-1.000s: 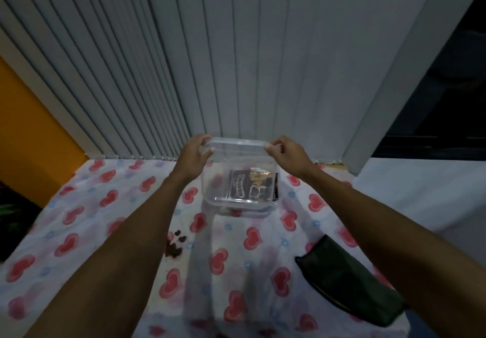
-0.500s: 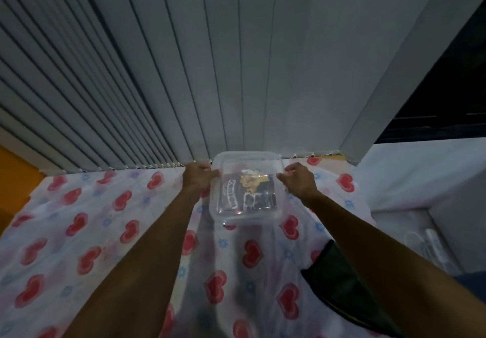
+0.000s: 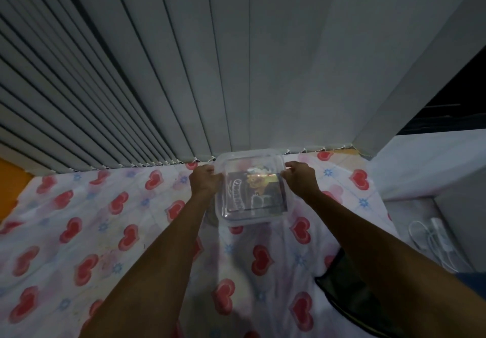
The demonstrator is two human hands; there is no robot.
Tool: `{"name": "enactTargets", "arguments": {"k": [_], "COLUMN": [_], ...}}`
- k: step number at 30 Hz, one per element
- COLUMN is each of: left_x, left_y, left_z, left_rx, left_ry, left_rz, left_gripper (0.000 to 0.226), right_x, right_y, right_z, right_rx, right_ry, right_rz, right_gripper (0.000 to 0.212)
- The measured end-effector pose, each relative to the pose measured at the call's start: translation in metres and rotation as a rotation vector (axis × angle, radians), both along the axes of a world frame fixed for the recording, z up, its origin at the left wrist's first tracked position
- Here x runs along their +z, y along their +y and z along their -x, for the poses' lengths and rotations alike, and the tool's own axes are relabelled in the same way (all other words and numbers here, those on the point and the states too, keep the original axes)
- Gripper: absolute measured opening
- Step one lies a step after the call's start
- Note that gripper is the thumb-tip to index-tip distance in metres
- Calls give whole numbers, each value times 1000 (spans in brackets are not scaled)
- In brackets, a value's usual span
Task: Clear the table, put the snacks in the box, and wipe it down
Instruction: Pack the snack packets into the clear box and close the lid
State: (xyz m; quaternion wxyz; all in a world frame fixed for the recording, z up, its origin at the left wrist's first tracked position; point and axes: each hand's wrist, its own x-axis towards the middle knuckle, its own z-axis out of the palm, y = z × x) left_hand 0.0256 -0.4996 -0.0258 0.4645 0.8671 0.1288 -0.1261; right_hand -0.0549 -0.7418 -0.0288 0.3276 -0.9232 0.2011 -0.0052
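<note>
The table (image 3: 79, 232) was covered with a white cloth (image 3: 147, 222) printed with red hearts; a clear plastic box (image 3: 251, 216) sat on it between the left hand (image 3: 203, 183) and the right hand (image 3: 299, 181); a dark green pouch (image 3: 352, 301) lay under the right forearm.

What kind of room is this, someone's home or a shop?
Most likely a home, at a table by a window. A heart-print tablecloth covers the table, vertical blinds hang right behind it, and both hands, left hand and right hand, hold a clear plastic box of snack packets.
</note>
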Motion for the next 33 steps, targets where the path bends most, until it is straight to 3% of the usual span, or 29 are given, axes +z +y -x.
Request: {"name": "enactTargets", "arguments": {"k": [16,22,27,33], "left_x": [-9,-1,-5,-18], "left_y": [8,9,5,7], "left_z": [-5,-11,-18,-20], "left_rx": [-62,-224,-358,-366], "left_ry": [32,12,-24,-41], "left_rz": [-53,-82,-162,-157], "left_gripper": [49,71,71,67], "right_x": [-19,-10,-8,-21], "right_y": [-7,-12,-16,-19], "right_z": [-14,-33,-48,-48], "right_rx": [20,149,196,224], "right_ry": [49,196,316,307], "right_rz": [23,-3,-33,24], "right_gripper": [32,65,69,72]}}
